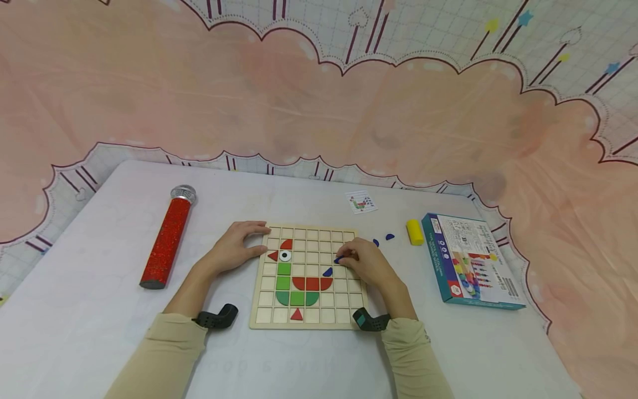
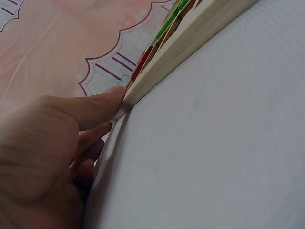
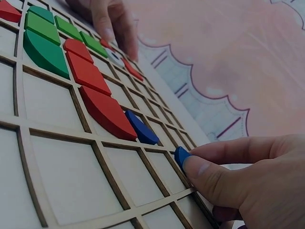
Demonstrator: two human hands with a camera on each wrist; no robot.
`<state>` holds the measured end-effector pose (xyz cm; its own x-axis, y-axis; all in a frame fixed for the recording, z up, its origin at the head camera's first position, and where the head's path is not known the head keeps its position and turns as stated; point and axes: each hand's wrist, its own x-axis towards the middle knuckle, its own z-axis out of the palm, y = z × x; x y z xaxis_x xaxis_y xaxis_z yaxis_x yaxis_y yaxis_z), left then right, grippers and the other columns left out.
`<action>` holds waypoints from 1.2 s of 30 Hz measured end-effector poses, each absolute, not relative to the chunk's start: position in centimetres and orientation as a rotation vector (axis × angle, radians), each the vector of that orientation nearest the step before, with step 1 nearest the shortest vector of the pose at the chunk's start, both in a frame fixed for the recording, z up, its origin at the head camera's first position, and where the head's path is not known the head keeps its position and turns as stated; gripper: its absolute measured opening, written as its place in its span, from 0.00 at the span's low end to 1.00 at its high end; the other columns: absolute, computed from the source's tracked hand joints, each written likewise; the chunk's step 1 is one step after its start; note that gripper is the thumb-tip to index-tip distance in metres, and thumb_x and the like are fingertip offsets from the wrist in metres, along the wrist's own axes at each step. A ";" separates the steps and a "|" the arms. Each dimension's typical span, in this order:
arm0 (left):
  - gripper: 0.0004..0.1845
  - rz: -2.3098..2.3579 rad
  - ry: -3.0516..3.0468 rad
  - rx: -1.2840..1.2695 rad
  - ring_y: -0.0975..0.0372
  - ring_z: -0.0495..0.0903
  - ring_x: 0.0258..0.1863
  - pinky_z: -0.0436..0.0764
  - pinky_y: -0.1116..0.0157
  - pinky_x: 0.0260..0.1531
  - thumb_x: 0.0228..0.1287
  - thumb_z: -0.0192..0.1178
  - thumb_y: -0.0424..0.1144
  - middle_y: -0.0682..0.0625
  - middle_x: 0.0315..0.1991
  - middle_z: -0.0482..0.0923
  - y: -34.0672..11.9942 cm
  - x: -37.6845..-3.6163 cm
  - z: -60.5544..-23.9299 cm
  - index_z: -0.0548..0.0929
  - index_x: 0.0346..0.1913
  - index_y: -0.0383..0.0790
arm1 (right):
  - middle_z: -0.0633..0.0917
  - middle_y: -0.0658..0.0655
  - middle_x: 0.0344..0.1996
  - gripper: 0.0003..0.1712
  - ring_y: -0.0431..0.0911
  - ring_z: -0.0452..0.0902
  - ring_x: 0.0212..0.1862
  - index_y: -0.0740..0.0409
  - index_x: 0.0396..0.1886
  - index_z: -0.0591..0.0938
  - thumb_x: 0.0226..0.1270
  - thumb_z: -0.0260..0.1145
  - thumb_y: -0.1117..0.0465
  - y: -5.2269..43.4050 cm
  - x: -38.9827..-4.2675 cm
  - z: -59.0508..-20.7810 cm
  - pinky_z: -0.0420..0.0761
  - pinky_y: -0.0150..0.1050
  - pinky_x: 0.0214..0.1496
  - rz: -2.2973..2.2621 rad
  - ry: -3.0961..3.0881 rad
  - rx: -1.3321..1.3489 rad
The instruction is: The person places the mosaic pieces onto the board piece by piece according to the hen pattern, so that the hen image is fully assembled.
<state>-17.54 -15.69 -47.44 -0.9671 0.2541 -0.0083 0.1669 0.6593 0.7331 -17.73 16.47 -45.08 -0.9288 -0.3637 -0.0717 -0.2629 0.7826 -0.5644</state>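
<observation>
A wooden grid board (image 1: 309, 327) lies on the table with red, green and blue pieces forming a bird shape around a white eye piece (image 1: 284, 255). My left hand (image 1: 231, 246) rests at the board's upper left corner, its thumb and a fingertip touching the edge. Over the board's right side, my right hand (image 1: 366, 257) pinches a small blue half-round piece (image 3: 181, 156) between thumb and index finger. Another blue half-round piece (image 3: 141, 128) sits in a cell beside the red quarter-round piece (image 3: 106, 112). A red triangle (image 1: 296, 315) lies at the bird's foot.
Right of the board lie two more blue pieces (image 1: 390, 236), a yellow cylinder (image 1: 414, 232) and a printed box (image 1: 473, 263). A small picture card (image 1: 361, 202) is behind the board. To the left lies a red microphone (image 1: 168, 238) with a silver head.
</observation>
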 end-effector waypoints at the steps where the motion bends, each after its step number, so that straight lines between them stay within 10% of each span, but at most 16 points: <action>1: 0.24 1.204 2.757 0.349 0.47 0.56 0.70 0.54 0.43 0.69 0.60 0.64 0.42 0.44 0.69 0.65 -15.7 -17.5 -47.4 0.76 0.60 0.41 | 0.81 0.48 0.36 0.05 0.43 0.73 0.40 0.50 0.37 0.85 0.61 0.68 0.61 16.5 -17.7 -45.1 0.78 0.40 0.50 -0.844 2.798 -0.494; 36: 0.25 1.188 2.754 0.349 0.48 0.55 0.70 0.55 0.44 0.69 0.61 0.64 0.43 0.46 0.69 0.65 -15.5 -17.7 -47.3 0.76 0.60 0.42 | 0.78 0.51 0.40 0.12 0.45 0.70 0.37 0.48 0.47 0.84 0.64 0.66 0.58 19.5 -18.6 -44.8 0.73 0.35 0.37 -0.866 2.851 -0.375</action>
<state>-17.72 -15.47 -47.33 -0.9658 0.2583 -0.0208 0.1621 0.6649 0.7291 -18.58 19.47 -44.83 -0.9594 -0.2759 -0.0590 -0.1965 0.8035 -0.5620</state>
